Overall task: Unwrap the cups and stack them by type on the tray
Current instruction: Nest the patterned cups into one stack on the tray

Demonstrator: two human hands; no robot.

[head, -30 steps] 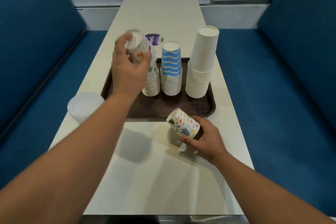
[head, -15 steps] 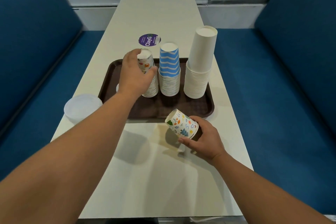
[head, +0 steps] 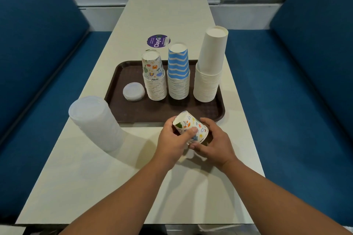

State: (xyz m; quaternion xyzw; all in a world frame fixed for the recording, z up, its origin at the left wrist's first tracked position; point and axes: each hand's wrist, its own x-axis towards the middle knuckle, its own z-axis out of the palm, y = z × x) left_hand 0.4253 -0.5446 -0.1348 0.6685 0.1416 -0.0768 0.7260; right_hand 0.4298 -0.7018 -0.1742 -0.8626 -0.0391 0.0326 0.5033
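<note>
Three upside-down stacks are already built on the brown tray (head: pixel 118 74), one per type: a stack of doodle-print cups (head: pixel 154 76) toward the tray's left, a stack of blue zigzag cups (head: pixel 178 71) in its middle, and a taller stack of plain white cups (head: pixel 210 66) at its right edge. Most of the sorting is judged to be done. What is left, as far as can be seen, is the small nested bundle of doodle-print cups (head: pixel 191 129) held tilted just off the tray's near edge, over the table (head: pixel 172 19). It is gripped from the left by the left hand (head: pixel 172 142), thumb laid across its side, and cupped from the right at its rim end by the right hand (head: pixel 214 143), fingers curled round it. Whether any wrap is on it cannot be told.

A low pile of translucent lids (head: pixel 133 91) is set on the tray near its left edge, and a tall sleeve of cloudy plastic lids (head: pixel 95 122) lies tilted on the table just outside the tray's near-left corner (its place in the task is unclear).

The cups are thin paper, tapered, with rolled rims that show as fine ridges down each stack. The tray is moulded plastic with a pebbled floor and raised lip. A round purple sticker (head: pixel 158 41) is fixed to the smooth, pale tabletop beyond the tray's far edge.
</note>
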